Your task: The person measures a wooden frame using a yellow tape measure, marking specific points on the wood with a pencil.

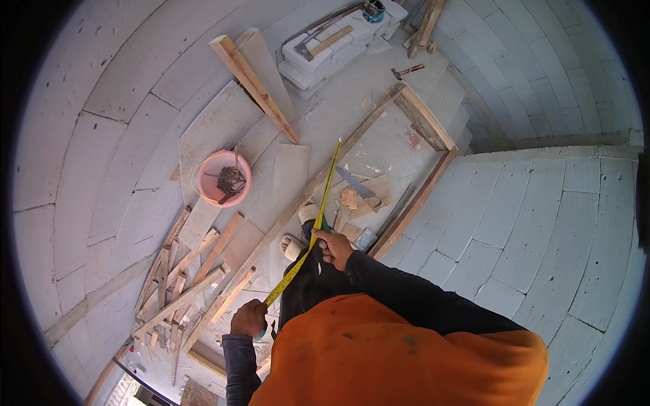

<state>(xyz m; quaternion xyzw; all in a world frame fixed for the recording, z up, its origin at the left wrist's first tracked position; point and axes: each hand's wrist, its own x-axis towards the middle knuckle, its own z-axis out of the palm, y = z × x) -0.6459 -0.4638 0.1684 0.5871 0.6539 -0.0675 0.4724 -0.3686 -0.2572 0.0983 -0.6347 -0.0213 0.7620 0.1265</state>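
Observation:
My left hand [249, 318] is closed around the tape measure's case, of which only a teal edge shows. From there the yellow tape blade [289, 276] runs up past my right hand [333, 248], which pinches it between thumb and fingers. The blade's free end points away over the long side of a timber frame [304, 195]. Something green shows beside my right fingers; whether I hold it cannot be told. My sandalled feet are at the frame's long side. Inside the frame lie a handsaw [355, 182] and wood offcuts [349, 198].
A pink bucket [247, 188] holds nails or metal scraps. Loose timber strips [203, 259] are heaped at lower left. A thick post [256, 91] leans left. A claw hammer [408, 70] lies beyond the frame. A wooden-handled tool [330, 41] rests on stacked white bags [299, 76]. Block walls [538, 213] surround.

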